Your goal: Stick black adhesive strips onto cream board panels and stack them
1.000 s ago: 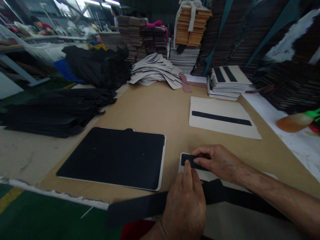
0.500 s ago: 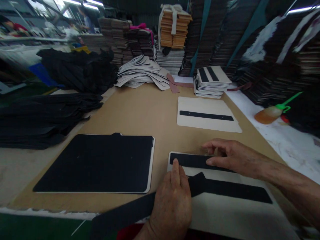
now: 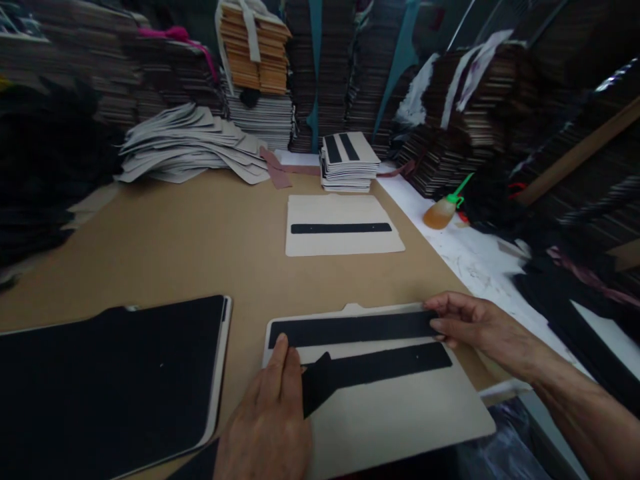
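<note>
A cream board (image 3: 395, 420) lies at the near edge of the table, with two black strips on it. Along its top edge runs the upper black strip (image 3: 350, 328). My left hand (image 3: 273, 413) presses index and middle fingertips on that strip's left end, while a loose black strip (image 3: 316, 387) passes beneath the palm, sticking out on both sides. At the upper strip's right end, my right hand (image 3: 463, 327) pinches it between thumb and fingers at the board's corner. Below, the lower black strip (image 3: 395, 365) lies across the board, its left part covered by the loose one.
To the left lies a black panel (image 3: 110, 380) on a pale board. Ahead are a cream board with one black strip (image 3: 345, 228), a stack of boards (image 3: 350, 163) and a fanned pile of pale sheets (image 3: 195, 147). A bottle of amber liquid (image 3: 439, 215) stands at right.
My view has swung to the right. My right hand has slid along the upper strip to its right end, which now lies straight along the board's edge. My left fingertips stay on its left end.
</note>
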### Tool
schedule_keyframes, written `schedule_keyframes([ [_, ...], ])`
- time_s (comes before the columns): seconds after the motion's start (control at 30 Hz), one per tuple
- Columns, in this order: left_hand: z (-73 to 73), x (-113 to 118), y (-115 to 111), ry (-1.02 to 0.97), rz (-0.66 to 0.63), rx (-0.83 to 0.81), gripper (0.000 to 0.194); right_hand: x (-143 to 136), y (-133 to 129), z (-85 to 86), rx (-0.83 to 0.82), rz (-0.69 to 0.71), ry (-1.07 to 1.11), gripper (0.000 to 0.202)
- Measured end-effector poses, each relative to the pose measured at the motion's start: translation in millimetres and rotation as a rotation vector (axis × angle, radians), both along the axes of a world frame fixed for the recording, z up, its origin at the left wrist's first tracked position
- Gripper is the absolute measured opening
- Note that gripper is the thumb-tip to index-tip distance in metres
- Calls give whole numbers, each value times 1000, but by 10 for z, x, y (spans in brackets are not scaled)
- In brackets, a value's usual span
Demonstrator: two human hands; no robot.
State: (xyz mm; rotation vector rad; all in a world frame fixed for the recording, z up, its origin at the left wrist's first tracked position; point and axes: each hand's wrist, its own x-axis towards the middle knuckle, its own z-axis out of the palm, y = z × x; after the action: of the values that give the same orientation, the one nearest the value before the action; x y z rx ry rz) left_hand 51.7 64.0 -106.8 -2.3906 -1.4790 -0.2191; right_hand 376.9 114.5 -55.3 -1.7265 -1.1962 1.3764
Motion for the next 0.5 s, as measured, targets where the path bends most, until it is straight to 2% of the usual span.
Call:
schedule_keyframes([
  [0.3, -52, -25, 8, 24, 2, 35, 45, -47, 2, -79, 29, -128, -53, 47],
  [0.5, -138, -57, -9, 18, 49, -24, 48, -21, 64, -176, 67, -119, -131, 37],
])
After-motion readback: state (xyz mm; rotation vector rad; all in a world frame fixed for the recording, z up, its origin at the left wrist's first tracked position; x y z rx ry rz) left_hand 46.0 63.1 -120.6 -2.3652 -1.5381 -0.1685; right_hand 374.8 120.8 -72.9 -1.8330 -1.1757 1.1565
